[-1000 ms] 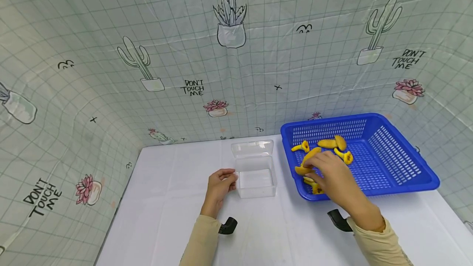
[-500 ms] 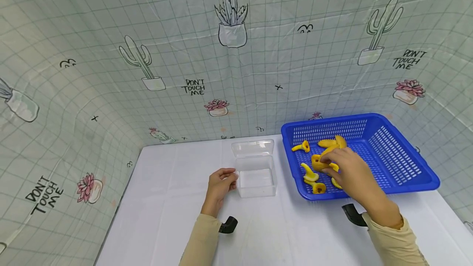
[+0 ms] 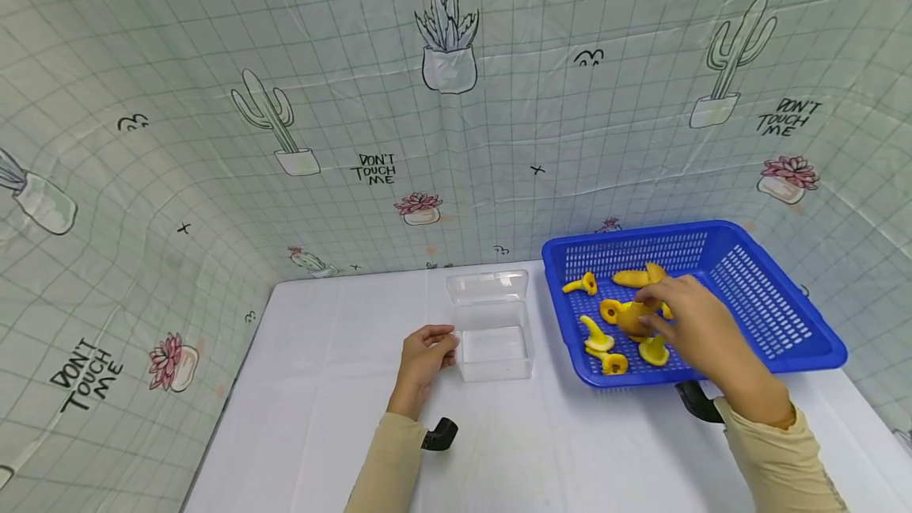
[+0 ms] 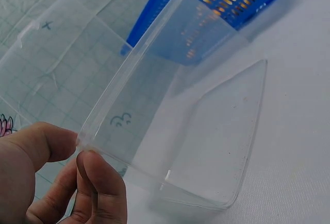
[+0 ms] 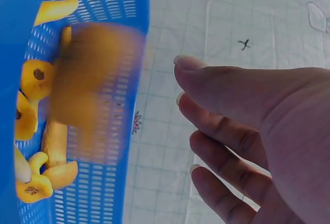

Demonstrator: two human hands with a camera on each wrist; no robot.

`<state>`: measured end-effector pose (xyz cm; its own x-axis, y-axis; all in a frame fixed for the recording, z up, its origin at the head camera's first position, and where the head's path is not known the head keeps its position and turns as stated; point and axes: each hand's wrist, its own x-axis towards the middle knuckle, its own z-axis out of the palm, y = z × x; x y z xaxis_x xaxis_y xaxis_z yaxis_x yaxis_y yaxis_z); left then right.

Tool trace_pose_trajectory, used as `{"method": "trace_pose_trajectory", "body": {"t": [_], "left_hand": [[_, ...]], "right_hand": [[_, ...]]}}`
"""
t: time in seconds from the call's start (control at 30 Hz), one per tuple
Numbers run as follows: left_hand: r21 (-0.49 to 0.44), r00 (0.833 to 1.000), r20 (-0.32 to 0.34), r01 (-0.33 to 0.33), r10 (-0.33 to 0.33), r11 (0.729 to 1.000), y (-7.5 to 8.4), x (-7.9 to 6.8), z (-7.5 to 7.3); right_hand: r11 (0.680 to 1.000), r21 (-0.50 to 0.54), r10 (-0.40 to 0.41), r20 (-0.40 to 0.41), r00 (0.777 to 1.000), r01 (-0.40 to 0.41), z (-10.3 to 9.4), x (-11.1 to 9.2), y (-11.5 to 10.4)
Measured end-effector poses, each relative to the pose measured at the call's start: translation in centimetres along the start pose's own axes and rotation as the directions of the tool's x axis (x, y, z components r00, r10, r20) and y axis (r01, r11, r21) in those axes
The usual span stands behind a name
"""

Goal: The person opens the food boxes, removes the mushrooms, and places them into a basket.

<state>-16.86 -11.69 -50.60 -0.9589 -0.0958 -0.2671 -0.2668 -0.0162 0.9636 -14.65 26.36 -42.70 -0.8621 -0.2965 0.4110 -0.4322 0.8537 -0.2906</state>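
Observation:
My left hand [image 3: 423, 359] pinches the left rim of a clear plastic box [image 3: 496, 372] between thumb and fingers. In the left wrist view the box [image 4: 221, 147] is tilted in the frame, its hinged lid [image 4: 67, 44] flipped back. Over the blue basket [image 3: 822, 331], my right hand [image 3: 701, 339] has its fingers apart. A yellow mushroom [image 3: 631, 321] is just below its fingertips; the right wrist view shows this mushroom [image 5: 95, 80] blurred and clear of the fingers. Several more yellow mushrooms [image 3: 597, 334] lie in the basket's left half.
A white cloth [image 3: 342, 355] covers the table. Behind it hangs a gridded curtain [image 3: 499, 133] printed with plants. The basket stands right of the box with a narrow gap between. Black curved pieces [image 3: 440, 434] stick out at both wrists.
My right hand has moved rightward across the basket and let go of the yellow mushroom it carried. More mushrooms in the front left of the basket are uncovered. My left hand stays on the box.

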Motion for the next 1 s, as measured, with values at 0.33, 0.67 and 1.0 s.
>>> {"method": "trace_pose_trajectory", "body": {"t": [0.33, 0.67, 1.0], "left_hand": [[-0.01, 1.0, 0.001, 0.004, -0.004, 1.0, 0.0, 0.1, -0.1], [-0.045, 1.0, 0.031, 0.001, 0.001, 0.999, 0.2, -0.3, -0.5], [-0.081, 0.998, 0.064, 0.011, -0.006, 0.997, 0.2, -0.2, -0.8]], "right_hand": [[0.999, 0.02, 0.044, 0.048, 0.998, -0.045, 0.3, -0.3, -0.3], [0.997, 0.013, 0.072, 0.015, 0.997, -0.072, 0.5, -1.5, 0.2], [0.996, 0.01, 0.091, -0.028, 0.995, -0.091, 0.6, -2.5, 1.3]]}}
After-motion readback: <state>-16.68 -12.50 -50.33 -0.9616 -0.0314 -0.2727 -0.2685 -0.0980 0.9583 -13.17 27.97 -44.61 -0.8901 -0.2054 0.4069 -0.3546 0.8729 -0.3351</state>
